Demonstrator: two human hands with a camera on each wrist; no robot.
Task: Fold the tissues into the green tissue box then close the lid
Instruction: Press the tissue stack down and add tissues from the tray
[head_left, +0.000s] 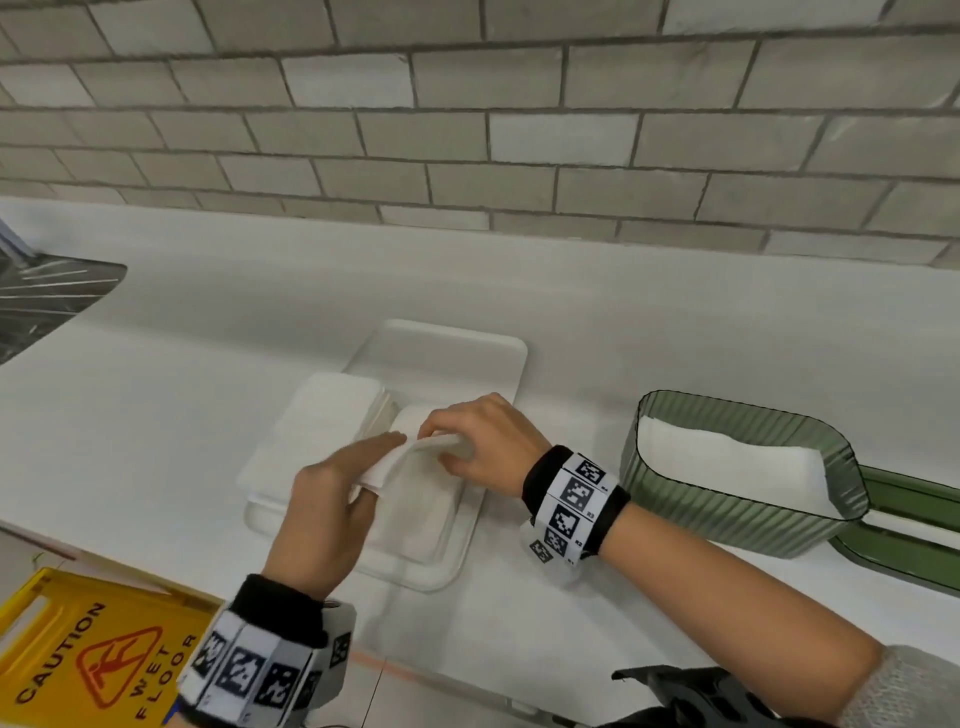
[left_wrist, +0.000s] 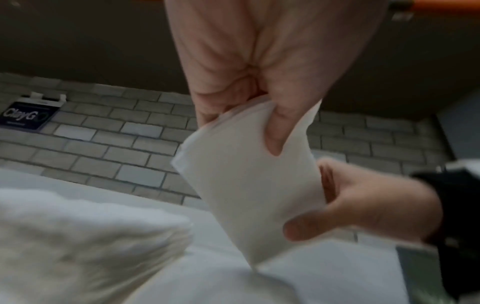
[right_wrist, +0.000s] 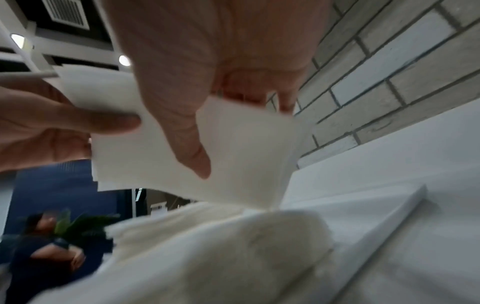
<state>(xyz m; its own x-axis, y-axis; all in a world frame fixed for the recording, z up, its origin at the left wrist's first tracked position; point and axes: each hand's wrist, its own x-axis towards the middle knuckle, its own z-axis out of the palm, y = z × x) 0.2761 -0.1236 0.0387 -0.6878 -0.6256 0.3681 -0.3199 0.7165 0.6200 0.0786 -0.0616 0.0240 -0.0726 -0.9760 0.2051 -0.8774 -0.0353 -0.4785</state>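
Both hands hold one white tissue (head_left: 410, 454) just above a white tray (head_left: 441, 574) in the head view. My left hand (head_left: 376, 465) pinches its left end between thumb and fingers. My right hand (head_left: 447, 441) grips the right end, thumb on top. In the left wrist view the tissue (left_wrist: 246, 181) curves between the two hands. A thicker stack of tissues (head_left: 322, 431) lies on the tray's left half, and another flat stack (head_left: 415, 525) sits under the hands. The open green tissue box (head_left: 727, 519) stands to the right with white tissues (head_left: 727, 454) inside. Its green lid (head_left: 914, 501) lies beside it.
A yellow wet-floor sign (head_left: 88, 649) stands below the counter's front edge at the lower left. A steel sink (head_left: 47, 296) is set into the counter at the far left. A tiled wall (head_left: 467, 130) runs along the back. A person stands in the background of the right wrist view.
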